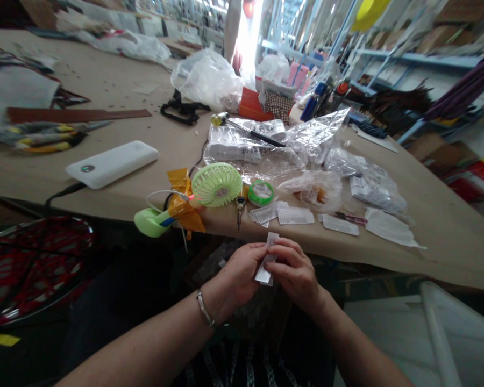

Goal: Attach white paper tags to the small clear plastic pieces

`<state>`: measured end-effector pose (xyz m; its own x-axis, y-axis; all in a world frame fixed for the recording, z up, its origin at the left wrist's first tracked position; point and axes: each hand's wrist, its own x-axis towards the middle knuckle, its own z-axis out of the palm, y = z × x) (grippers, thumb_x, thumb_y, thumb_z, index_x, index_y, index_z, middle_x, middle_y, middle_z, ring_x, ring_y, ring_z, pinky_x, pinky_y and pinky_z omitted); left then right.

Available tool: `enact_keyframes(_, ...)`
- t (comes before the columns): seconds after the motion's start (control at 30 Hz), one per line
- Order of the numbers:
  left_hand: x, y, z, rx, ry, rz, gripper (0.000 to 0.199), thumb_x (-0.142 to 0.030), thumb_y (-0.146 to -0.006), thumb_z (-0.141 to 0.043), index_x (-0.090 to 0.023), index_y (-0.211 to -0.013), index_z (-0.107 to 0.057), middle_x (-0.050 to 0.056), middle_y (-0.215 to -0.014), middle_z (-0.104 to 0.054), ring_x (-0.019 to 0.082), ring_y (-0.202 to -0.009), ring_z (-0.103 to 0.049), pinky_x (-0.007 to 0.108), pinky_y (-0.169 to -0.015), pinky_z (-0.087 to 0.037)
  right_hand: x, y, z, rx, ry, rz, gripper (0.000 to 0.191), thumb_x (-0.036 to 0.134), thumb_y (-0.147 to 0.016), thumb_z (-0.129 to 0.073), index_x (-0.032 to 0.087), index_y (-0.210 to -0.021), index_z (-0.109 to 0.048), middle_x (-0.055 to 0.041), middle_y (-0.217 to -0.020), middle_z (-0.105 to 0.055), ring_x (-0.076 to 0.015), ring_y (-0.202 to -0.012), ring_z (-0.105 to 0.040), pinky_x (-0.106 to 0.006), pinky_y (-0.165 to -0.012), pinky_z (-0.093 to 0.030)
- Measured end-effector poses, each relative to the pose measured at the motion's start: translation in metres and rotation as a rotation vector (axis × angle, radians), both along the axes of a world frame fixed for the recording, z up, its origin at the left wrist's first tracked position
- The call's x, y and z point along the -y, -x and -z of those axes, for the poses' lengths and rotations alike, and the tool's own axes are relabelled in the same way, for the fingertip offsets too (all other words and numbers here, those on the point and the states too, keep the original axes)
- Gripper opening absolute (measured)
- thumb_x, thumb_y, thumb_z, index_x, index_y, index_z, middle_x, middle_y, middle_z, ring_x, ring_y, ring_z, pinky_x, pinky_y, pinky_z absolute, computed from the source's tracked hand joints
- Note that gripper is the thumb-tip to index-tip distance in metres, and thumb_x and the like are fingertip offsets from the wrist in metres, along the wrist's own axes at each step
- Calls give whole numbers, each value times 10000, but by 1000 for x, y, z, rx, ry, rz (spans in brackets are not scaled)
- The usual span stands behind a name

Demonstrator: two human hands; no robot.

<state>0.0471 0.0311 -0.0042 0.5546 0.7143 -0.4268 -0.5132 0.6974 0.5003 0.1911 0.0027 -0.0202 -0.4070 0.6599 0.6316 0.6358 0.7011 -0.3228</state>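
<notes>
Below the table's front edge, my left hand (244, 269) and my right hand (296, 267) meet around a narrow white printed label (264, 273). The label seems folded or layered, and fingers of both hands pinch it. A bracelet (204, 307) circles my left wrist. Just beyond the hands, small stacks of printed labels (296, 215) lie along the table edge, with another stack (339, 224) to their right. A green tape roll (260, 192) and a pointed tool, perhaps a soldering iron (239, 207), lie behind them.
A green fan (216, 185) taped at the edge and a white power bank (113, 164) occupy the left. Clear plastic bags of labels (252, 148) lie mid-table under a hammer (248, 130). Tweezers (350, 217) and white cloth or paper (391, 228) sit right. Pliers (48, 137) rest far left.
</notes>
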Motion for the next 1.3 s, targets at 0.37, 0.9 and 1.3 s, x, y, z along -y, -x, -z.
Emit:
enact_keyframes(0.37, 4, 0, -2, -9, 55, 11, 98, -117, -735, -588, -83, -802, -651, 60, -691, -635, 95, -518, -547, 193, -468, -390, 4, -1, 5, -66, 80, 28, 155, 172, -824, -565, 262, -838, -690, -51, -1093, -580, -226, -1157, -463, -405, -868, -503)
enact_keyframes(0.9, 8, 0, -4, -272, 22, 86, 129, -202, -848, -497, -95, -833, -568, 74, -663, -642, 149, -551, -619, 270, -541, -506, -3, -104, 11, 331, -31, 761, 507, 402, -846, -517, 96, -1249, -473, -188, -1225, -512, -331, -1174, -423, -541, -963, -365)
enact_keyframes(1.3, 9, 1, -2, -333, 23, 88, 136, -203, -852, -483, -98, -829, -566, 71, -661, -641, 143, -542, -616, 257, -525, -498, 6, -127, 18, 55, -37, 627, 138, 221, -860, -521, 185, -910, -645, -77, -977, -660, -212, -992, -583, -416, -905, -444)
